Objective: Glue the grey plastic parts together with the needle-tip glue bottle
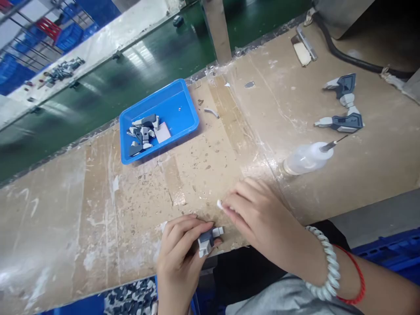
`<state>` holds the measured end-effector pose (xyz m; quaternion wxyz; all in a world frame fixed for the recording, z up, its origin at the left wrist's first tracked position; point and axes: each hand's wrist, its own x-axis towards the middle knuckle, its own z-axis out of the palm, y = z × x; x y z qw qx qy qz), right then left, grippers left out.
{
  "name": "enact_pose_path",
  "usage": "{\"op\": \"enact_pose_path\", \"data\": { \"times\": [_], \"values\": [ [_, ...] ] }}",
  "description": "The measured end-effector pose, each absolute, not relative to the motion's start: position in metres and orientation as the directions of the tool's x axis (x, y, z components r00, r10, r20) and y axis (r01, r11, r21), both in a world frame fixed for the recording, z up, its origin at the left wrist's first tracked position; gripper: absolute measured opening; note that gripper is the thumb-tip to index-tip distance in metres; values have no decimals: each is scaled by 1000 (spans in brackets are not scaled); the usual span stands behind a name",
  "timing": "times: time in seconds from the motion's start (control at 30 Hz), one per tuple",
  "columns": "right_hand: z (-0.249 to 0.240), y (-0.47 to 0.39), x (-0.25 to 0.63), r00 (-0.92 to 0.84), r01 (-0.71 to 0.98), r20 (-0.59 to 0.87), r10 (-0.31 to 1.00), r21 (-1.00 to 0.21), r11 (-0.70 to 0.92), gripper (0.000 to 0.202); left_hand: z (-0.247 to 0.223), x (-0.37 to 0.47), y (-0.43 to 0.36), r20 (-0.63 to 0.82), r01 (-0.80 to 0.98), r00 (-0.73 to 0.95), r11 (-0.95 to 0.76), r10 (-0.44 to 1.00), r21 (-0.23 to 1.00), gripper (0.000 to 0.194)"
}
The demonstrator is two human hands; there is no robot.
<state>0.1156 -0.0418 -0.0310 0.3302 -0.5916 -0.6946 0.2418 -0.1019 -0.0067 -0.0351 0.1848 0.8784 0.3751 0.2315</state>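
Observation:
My left hand (180, 249) grips a small dark grey and white plastic toy part (206, 241) near the front edge of the table, thumb below it and fingers above. Pinched in the fingertips of my right hand (252, 210) is a small white piece (220, 204); its exact kind I cannot make out. The two hands are a short way apart, and the white piece does not touch the toy part. Right of my right hand, a translucent squeeze bottle (306, 158) with a thin needle tip stands tilted in view.
A blue tray (192, 118) holds several grey and white parts and a pink-white block. Joined toy parts (348, 122) lie at the right, near a black cable (351, 59). Beyond the worn table (210, 166) runs a green conveyor belt (157, 57). A bin of parts (131, 299) sits below.

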Motion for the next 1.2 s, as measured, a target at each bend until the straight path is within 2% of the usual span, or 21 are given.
{"op": "enact_pose_path", "data": {
  "times": [0.1,0.37,0.53,0.77,0.9,1.0,1.1,1.2],
  "values": [
    [-32,-46,115,-223,564,213,951,-768,304,18,-33,-102,-6,273,568,618,-659,737,492,21],
    [-33,-39,122,-438,517,229,869,-727,452,20,-33,-105,-7,269,567,612,-649,744,508,25],
    [-32,-35,121,-435,530,219,873,-722,445,14,-33,-105,-5,284,536,620,-659,731,527,30],
    [-34,-31,111,-351,516,252,902,-751,411,18,-34,-105,-3,293,518,623,-664,725,539,33],
    [-35,-28,106,-261,537,200,945,-783,314,23,-35,-106,-5,292,523,616,-657,731,543,37],
    [-35,-27,107,-151,487,192,970,-839,242,21,-35,-106,-6,280,536,611,-648,740,541,37],
    [-38,-29,111,-135,420,259,956,-859,292,20,-35,-106,-6,276,538,612,-646,741,541,38],
    [-41,-33,115,-248,400,311,917,-829,390,17,-35,-106,-5,275,543,611,-646,742,537,39]
  ]
}}
